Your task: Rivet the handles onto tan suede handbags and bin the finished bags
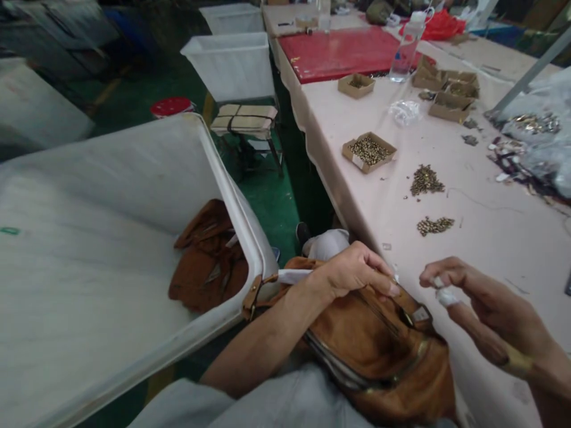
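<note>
A brown leather bag [357,345] with an open zipper lies across my lap, against the table's edge. My left hand [361,270] is closed on the bag's strap [408,306] near its upper edge, thumb on top. To the right, over the table and apart from the bag, is my right hand [477,303]. Its thumb and forefinger, both wrapped in white tape, are drawn together; whatever lies between them is too small to make out. Nearest to it on the tabletop are a small pile of brass-coloured studs [435,226] and a second pile of metal pieces [427,180].
A large white bin [111,142] with brown leather bags [212,267] inside stands at my left. The pale-covered table [383,208] carries a cardboard box of studs [369,151], more small boxes [452,104], a water bottle [407,50] and plastic bags [553,131].
</note>
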{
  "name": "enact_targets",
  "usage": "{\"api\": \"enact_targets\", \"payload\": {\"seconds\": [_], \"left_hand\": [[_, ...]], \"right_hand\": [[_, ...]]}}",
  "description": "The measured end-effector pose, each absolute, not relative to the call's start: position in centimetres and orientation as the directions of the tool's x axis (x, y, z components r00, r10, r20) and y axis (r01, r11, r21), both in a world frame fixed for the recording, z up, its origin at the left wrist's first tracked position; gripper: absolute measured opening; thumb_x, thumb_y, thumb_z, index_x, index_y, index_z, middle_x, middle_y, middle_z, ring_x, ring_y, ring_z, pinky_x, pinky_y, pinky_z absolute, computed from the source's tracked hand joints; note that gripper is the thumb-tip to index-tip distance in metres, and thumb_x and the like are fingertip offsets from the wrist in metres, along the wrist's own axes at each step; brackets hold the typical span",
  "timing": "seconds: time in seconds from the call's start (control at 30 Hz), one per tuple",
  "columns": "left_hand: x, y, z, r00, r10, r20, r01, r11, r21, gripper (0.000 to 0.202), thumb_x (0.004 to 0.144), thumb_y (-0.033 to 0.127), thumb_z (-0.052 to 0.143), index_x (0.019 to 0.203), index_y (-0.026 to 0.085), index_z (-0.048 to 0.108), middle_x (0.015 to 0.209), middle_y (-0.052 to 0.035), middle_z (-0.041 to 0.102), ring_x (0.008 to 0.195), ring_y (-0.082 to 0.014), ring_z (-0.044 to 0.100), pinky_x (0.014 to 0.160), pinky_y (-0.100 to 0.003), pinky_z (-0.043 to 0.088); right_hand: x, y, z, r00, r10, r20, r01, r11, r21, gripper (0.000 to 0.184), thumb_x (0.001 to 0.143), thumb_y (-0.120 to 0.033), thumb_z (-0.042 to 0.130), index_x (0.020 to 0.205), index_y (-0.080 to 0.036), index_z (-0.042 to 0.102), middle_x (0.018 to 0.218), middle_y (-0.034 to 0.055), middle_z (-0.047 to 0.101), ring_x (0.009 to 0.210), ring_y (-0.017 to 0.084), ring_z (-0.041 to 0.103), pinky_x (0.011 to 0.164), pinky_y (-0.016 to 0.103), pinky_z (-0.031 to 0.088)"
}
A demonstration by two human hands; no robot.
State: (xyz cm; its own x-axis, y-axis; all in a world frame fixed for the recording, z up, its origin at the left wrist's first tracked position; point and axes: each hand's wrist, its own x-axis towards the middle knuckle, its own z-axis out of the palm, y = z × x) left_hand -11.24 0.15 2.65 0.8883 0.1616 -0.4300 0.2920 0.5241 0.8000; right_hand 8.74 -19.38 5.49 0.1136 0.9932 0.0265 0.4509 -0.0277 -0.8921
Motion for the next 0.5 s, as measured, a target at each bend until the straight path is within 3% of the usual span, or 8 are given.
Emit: {"api": "enact_targets", "payload": {"seconds": [0.17, 0.5], "left_hand": [[-11.5, -0.2, 3.2, 0.913, 0.152, -0.378, 0.272, 0.464, 0.843, 0.041, 0.057, 0.038, 0.096, 0.084, 0.011, 0.08, 0.069, -0.0052, 0.074, 0.061, -0.014, 0.067, 0.062, -0.024, 0.053], [-12.3, -1.5, 5.0, 0.867, 0.291, -0.405, 0.255, 0.439, 0.862, 0.036, 0.055, 0.034, 0.094, 0.077, 0.009, 0.08, 0.061, -0.0038, 0.07, 0.054, -0.0108, 0.062, 0.055, -0.02, 0.048]], "right_hand": [[4.9, -19.9, 6.4, 0.013, 0.992, 0.127, 0.606, 0.093, -0.79, 0.023, 0.1, -0.014, 0.052, 0.119, -0.025, 0.056, 0.13, 0.0127, 0.058, 0.117, 0.023, 0.062, 0.091, 0.032, 0.056], [2.9, -18.4, 6.7, 0.004, 0.977, 0.214, 0.593, 0.17, -0.787, 0.015, 0.1, -0.013, 0.052, 0.111, -0.021, 0.059, 0.123, 0.0117, 0.056, 0.109, 0.02, 0.062, 0.087, 0.028, 0.054]]}}
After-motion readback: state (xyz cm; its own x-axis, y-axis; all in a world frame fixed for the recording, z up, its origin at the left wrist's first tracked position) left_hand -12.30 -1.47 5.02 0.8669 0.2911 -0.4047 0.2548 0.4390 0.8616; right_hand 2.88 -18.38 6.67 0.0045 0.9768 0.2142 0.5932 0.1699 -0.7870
